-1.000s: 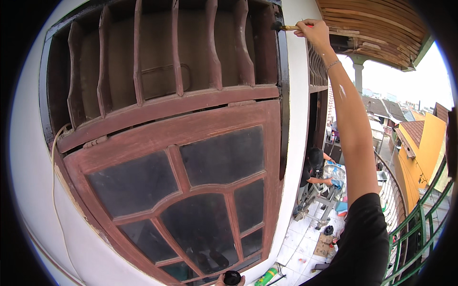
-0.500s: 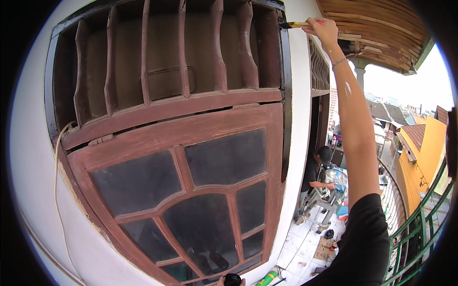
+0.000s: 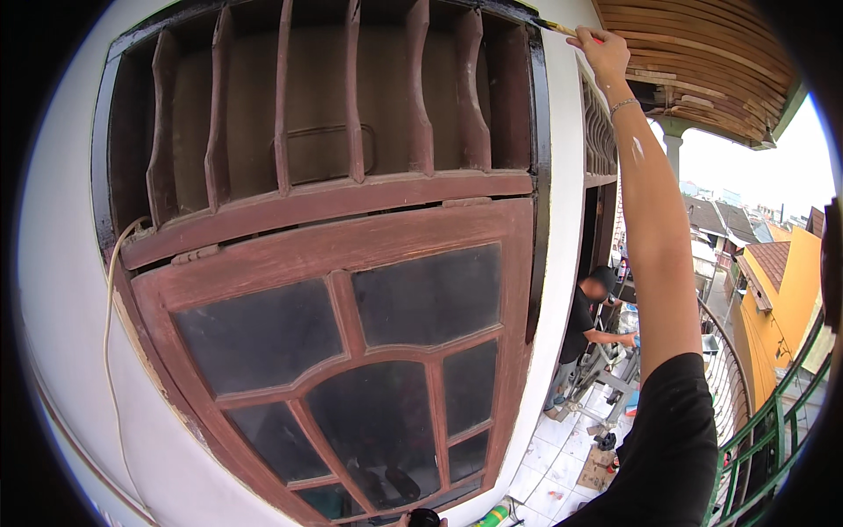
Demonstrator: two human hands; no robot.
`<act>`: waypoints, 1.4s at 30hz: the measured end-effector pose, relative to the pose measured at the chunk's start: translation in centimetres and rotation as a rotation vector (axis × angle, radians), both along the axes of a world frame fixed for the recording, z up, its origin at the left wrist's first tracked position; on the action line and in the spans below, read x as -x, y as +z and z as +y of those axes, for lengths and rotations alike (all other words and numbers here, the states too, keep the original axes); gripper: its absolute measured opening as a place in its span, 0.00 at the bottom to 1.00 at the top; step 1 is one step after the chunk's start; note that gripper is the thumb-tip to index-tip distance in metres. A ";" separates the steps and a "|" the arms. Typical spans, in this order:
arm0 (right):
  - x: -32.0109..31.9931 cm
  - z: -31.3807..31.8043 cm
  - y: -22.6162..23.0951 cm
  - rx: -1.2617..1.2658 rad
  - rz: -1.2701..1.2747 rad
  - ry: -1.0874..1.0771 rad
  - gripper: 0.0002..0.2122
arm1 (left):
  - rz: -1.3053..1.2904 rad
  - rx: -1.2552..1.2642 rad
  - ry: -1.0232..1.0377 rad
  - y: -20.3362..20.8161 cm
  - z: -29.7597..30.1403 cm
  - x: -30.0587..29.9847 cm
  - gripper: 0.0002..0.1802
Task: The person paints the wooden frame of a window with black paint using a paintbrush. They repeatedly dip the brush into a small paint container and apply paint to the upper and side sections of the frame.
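My right hand (image 3: 604,56) is raised high at the upper right, closed around the handle of a paintbrush (image 3: 558,28). Its dark bristles meet the top right corner of the window frame (image 3: 542,132), whose outer edge is glossy black along the top and upper sides. Reddish-brown upright slats (image 3: 354,97) fill the upper opening. Below them is a brown sash (image 3: 351,241) with dark glass panes. At the bottom edge, only a bit of my left hand (image 3: 405,521) shows, its fingers around a round black object (image 3: 424,517) of a kind I cannot make out.
White wall (image 3: 66,263) surrounds the frame, and a pale cable (image 3: 109,307) hangs at left. Far below, another person (image 3: 580,329) in dark clothes bends over grey metal equipment on a tiled floor (image 3: 549,452). A green railing (image 3: 773,430) runs along the right.
My right hand and the paintbrush have gone slightly up and right, from the frame's side to its top corner. The view has shifted a little. The other person's arm has moved.
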State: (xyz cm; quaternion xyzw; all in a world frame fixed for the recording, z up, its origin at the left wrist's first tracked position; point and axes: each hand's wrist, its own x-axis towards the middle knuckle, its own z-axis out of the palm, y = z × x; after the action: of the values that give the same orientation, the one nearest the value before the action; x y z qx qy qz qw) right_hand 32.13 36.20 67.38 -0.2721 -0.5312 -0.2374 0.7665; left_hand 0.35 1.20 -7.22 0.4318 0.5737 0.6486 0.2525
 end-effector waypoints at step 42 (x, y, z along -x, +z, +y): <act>-0.1 -2.4 2.0 0.079 -0.185 0.021 0.16 | 0.019 0.016 -0.004 1.6 -0.4 -0.2 0.23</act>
State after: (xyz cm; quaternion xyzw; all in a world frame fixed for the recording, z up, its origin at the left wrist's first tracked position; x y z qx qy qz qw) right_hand 32.19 33.79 69.35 -0.2732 -0.6114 -0.2323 0.7054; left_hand 0.57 0.82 -5.58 0.4372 0.5803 0.6393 0.2518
